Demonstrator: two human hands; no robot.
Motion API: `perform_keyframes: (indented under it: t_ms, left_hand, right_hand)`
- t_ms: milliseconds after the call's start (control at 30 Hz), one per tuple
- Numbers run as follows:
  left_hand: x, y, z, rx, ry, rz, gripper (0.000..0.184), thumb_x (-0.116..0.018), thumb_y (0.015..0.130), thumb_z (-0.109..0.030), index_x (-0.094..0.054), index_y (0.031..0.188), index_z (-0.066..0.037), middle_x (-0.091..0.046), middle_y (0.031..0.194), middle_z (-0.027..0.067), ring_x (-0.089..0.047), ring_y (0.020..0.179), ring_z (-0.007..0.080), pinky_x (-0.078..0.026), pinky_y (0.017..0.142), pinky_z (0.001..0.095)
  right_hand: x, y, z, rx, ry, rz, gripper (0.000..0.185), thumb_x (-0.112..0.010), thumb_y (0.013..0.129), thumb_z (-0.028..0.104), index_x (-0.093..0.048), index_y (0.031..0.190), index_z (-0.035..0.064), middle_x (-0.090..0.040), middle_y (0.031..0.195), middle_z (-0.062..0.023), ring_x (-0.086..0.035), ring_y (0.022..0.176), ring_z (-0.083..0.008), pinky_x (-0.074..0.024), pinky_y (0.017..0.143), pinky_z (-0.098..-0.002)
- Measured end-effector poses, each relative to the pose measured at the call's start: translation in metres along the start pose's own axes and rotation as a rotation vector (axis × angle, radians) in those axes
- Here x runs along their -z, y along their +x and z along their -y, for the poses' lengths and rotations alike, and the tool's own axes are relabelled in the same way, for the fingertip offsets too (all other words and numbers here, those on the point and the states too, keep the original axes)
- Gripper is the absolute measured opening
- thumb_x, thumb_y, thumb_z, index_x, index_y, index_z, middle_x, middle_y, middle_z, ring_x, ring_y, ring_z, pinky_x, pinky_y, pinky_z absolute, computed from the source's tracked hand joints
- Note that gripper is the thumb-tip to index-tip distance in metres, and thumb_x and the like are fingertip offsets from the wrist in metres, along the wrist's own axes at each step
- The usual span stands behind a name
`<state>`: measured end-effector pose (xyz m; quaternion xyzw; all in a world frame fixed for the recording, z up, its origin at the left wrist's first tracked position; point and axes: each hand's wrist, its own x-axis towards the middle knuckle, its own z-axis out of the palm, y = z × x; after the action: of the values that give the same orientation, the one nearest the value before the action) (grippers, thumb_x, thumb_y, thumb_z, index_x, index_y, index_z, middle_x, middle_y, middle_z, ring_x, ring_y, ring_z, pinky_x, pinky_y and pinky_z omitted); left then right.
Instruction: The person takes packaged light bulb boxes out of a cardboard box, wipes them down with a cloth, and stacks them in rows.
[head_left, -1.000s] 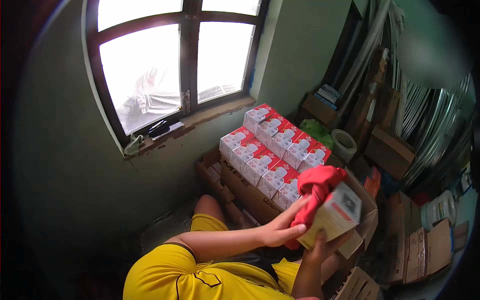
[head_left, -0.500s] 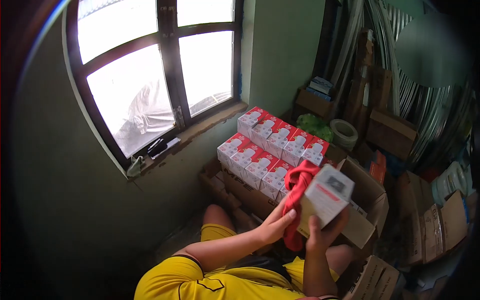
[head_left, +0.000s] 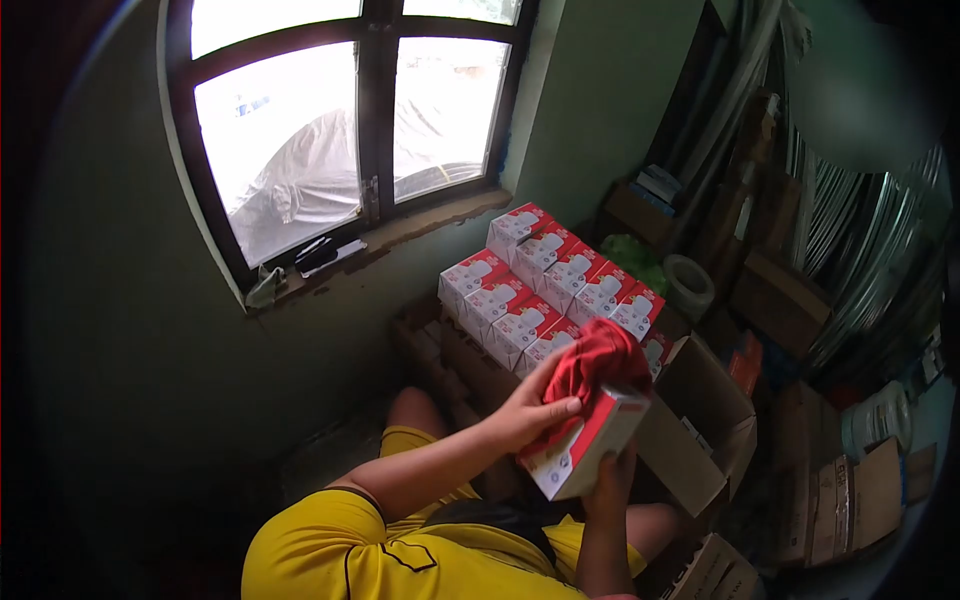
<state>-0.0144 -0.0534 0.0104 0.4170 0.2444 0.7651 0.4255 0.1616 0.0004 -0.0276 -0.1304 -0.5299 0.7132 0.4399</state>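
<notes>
My left hand [head_left: 532, 411] is closed on a bunched red cloth [head_left: 600, 362], which lies against the top and side of a white and red box [head_left: 590, 450]. Beneath the box, my right hand [head_left: 612, 478] grips its lower right side. The box is tilted, with a red and white printed face showing. Just beyond my hands, rows of similar red and white boxes [head_left: 570, 273] stand on a brown carton. The fingers of my right hand are partly hidden by the box.
An open carton [head_left: 690, 440] stands right of my hands. More cardboard [head_left: 840, 505] and a white roll [head_left: 688, 284] are on the right, before bundled pale tubes [head_left: 850, 255]. A window [head_left: 375, 120] with items on its sill [head_left: 430, 230] is ahead.
The held box has turned, so a red and white face now shows instead of the yellowish side. The red cloth has moved over the box's upper part with my left hand.
</notes>
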Motion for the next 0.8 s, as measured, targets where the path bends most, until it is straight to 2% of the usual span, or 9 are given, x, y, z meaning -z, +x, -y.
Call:
perform_keyframes:
  t_ms: [100,133,200,267,367,500,600,667,800]
  left_hand:
    - [0.009,0.01,-0.012,-0.094,0.133,0.017,0.069,-0.07,0.089,-0.008,-0.036,0.149,-0.01,-0.047,0.141,0.0067,-0.044,0.129,0.0144,-0.036,0.108,0.0307]
    - [0.009,0.011,-0.01,-0.129,0.225,0.037,0.067,-0.068,0.09,-0.007,-0.036,0.149,-0.009,-0.046,0.141,0.0069,-0.042,0.131,0.0147,-0.034,0.109,0.0308]
    - [-0.002,0.008,-0.011,-0.198,0.394,0.084,0.064,-0.063,0.092,-0.005,-0.036,0.149,-0.008,-0.044,0.144,0.0078,-0.037,0.135,0.0154,-0.028,0.112,0.0308]
    - [-0.005,0.0,0.001,-0.069,0.183,0.038,0.062,-0.057,0.096,-0.007,-0.03,0.152,-0.008,-0.041,0.147,0.0073,-0.036,0.137,0.0161,-0.027,0.113,0.0309]
    - [-0.008,-0.02,0.028,0.136,-0.127,-0.002,0.061,-0.05,0.102,-0.012,-0.02,0.155,-0.005,-0.037,0.149,0.0068,-0.034,0.138,0.0165,-0.025,0.115,0.0314]
    - [-0.01,-0.044,0.05,0.089,0.093,0.14,0.062,-0.045,0.104,-0.013,-0.014,0.156,-0.004,-0.029,0.155,0.0068,-0.024,0.144,0.0151,-0.021,0.117,0.0323]
    - [0.007,-0.032,0.035,0.154,0.105,0.109,0.062,-0.047,0.104,-0.03,-0.019,0.154,-0.008,-0.037,0.149,0.0095,-0.039,0.136,0.0194,-0.033,0.112,0.0372]
    - [0.019,-0.014,0.03,0.281,-0.261,-0.025,0.064,-0.045,0.102,-0.045,-0.023,0.152,-0.011,-0.045,0.143,0.0119,-0.051,0.127,0.0233,-0.045,0.104,0.0406]
    - [0.018,-0.027,0.031,0.376,-0.147,0.038,0.063,-0.041,0.104,-0.043,-0.021,0.153,-0.009,-0.045,0.142,0.0079,-0.045,0.13,0.0187,-0.039,0.107,0.0367]
  right_hand:
    - [-0.018,0.011,0.015,-0.035,-0.214,-0.098,0.106,-0.073,0.083,0.054,-0.017,0.154,-0.0004,-0.047,0.14,-0.0134,-0.048,0.127,-0.0226,-0.0409,0.103,-0.0359]
    - [-0.023,0.011,0.01,0.048,-0.169,-0.071,0.115,-0.072,0.082,0.058,-0.005,0.155,0.0003,-0.036,0.149,-0.0166,-0.039,0.135,-0.0264,-0.0323,0.111,-0.04]
    - [-0.032,0.008,0.013,0.221,-0.318,-0.051,0.118,-0.072,0.08,0.06,-0.003,0.155,0.0005,-0.029,0.152,-0.0183,-0.032,0.139,-0.0283,-0.0267,0.114,-0.042]
    - [-0.04,0.008,0.023,0.241,-0.389,-0.039,0.12,-0.073,0.078,0.059,-0.002,0.155,0.0007,-0.021,0.155,-0.0204,-0.026,0.142,-0.0304,-0.0213,0.116,-0.0441]
    - [-0.024,0.014,0.023,0.336,-0.386,-0.192,0.117,-0.075,0.077,0.051,-0.004,0.155,0.0008,-0.023,0.155,-0.0197,-0.028,0.142,-0.0305,-0.0228,0.116,-0.0443]
    - [-0.021,0.017,0.027,0.525,-0.203,-0.347,0.108,-0.072,0.08,0.043,-0.007,0.155,0.0008,-0.029,0.151,-0.0184,-0.036,0.137,-0.0296,-0.0304,0.112,-0.0449]
    - [-0.019,0.009,0.017,0.404,-0.371,-0.138,0.102,-0.073,0.081,0.042,-0.017,0.154,-0.0005,-0.035,0.148,-0.0174,-0.037,0.136,-0.028,-0.03,0.112,-0.0436]
    - [-0.026,0.005,0.015,0.356,-0.408,-0.007,0.102,-0.076,0.08,0.044,-0.02,0.153,-0.0009,-0.035,0.148,-0.0168,-0.036,0.137,-0.0264,-0.0285,0.112,-0.0426]
    - [-0.019,0.01,0.009,0.39,-0.237,-0.079,0.105,-0.077,0.079,0.046,-0.019,0.153,-0.001,-0.034,0.149,-0.0162,-0.035,0.138,-0.0254,-0.0287,0.112,-0.0424]
